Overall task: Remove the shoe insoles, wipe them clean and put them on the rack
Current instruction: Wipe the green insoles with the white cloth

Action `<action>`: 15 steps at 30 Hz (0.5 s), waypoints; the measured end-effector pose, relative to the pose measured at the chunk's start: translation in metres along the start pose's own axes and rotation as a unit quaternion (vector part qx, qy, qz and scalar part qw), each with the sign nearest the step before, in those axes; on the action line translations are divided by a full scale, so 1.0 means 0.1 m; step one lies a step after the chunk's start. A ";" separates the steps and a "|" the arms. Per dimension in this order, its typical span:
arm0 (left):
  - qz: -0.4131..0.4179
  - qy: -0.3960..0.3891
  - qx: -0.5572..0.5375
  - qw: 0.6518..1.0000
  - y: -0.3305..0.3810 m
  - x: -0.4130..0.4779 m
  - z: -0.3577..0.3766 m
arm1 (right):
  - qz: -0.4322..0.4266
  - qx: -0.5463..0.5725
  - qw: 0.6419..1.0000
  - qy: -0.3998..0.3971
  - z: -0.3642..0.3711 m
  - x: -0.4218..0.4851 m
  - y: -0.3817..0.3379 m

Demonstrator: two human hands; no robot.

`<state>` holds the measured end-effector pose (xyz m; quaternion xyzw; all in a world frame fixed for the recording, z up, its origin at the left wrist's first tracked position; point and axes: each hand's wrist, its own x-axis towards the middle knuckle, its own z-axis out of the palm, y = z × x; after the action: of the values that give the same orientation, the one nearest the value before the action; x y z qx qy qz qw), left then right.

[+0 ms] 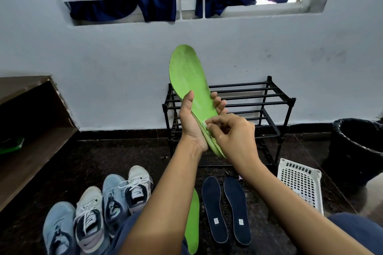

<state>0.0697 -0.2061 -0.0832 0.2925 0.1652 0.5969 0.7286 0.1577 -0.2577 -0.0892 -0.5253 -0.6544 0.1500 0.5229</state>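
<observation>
Insole of lime-green foam (188, 76) raised toe-up in mid-air, in front of black tubular metal shoe rack (269, 97), not touching it. Cradled at heel half by left hand (192, 126), thumb along near edge, fingers curled round far edge. Right hand (234, 136) at heel end, thumb and forefinger pinched on small white scrap (204, 122) against the green surface. Possibly a sticker being picked off, possibly a bit of wipe; too small to tell. Remaining fingers loosely curled.

Reads as cleaning step on first green insole. None of the four insoles on rack yet.

Down on dark stone floor: second lime-green insole (192, 221), partly hidden under left forearm; pair of dark navy insoles (214, 209) side by side, each with small white square near heel; row of four pale trainers (91, 213) to the left. Removal apparently finished.

Next move, as judged: clear the heel spot with left-hand hold kept firm against flex of thin foam, then reach forward and lay insole flat across rack bars, angled so as not to slip through gaps.
</observation>
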 end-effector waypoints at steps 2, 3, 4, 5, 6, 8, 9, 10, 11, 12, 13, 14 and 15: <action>0.005 -0.002 0.001 1.000 0.04 0.00 -0.04 | 0.025 0.029 0.998 -0.052 -0.05 -0.01 -0.04; 0.010 -0.004 -0.002 1.000 0.06 0.00 -0.06 | 0.038 0.045 0.995 -0.078 -0.07 -0.01 -0.05; 0.015 -0.006 -0.006 1.000 0.08 0.00 -0.08 | 0.048 0.062 0.992 -0.099 -0.08 -0.02 -0.06; 0.019 -0.007 -0.010 1.000 0.10 0.00 -0.09 | 0.054 0.078 0.989 -0.114 -0.09 -0.02 -0.06; 0.024 -0.006 -0.012 1.000 0.11 0.00 -0.10 | 0.055 0.088 0.987 -0.122 -0.09 -0.02 -0.07; 0.029 -0.004 -0.011 1.000 0.12 0.00 -0.10 | 0.047 0.082 0.989 -0.118 -0.08 -0.02 -0.06; 0.029 -0.003 -0.008 1.000 0.11 0.00 -0.09 | 0.043 0.075 0.990 -0.111 -0.08 -0.02 -0.05; 0.028 -0.002 -0.004 1.000 0.09 0.00 -0.08 | 0.041 0.070 0.991 -0.104 -0.07 -0.02 -0.04; 0.025 -0.003 0.000 1.000 0.08 -0.01 -0.06 | 0.041 0.068 0.992 -0.095 -0.07 -0.01 -0.03; 0.020 -0.004 0.004 1.000 0.05 -0.01 -0.04 | 0.041 0.064 0.994 -0.083 -0.07 -0.01 -0.02; 0.012 -0.006 0.006 1.000 0.03 -0.02 -0.02 | 0.035 0.055 0.996 -0.064 -0.06 0.00 0.00; 0.003 -0.008 0.007 1.000 0.01 -0.03 0.00 | 0.020 0.040 0.998 -0.040 -0.06 0.01 0.02; -0.005 -0.010 0.006 1.000 -0.01 -0.03 0.02 | 0.000 0.021 1.000 -0.016 -0.05 0.01 0.03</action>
<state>0.0708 -0.2097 -0.0824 0.3016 0.1632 0.5892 0.7316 0.1637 -0.2573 -0.0892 -0.5120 -0.6594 0.1722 0.5228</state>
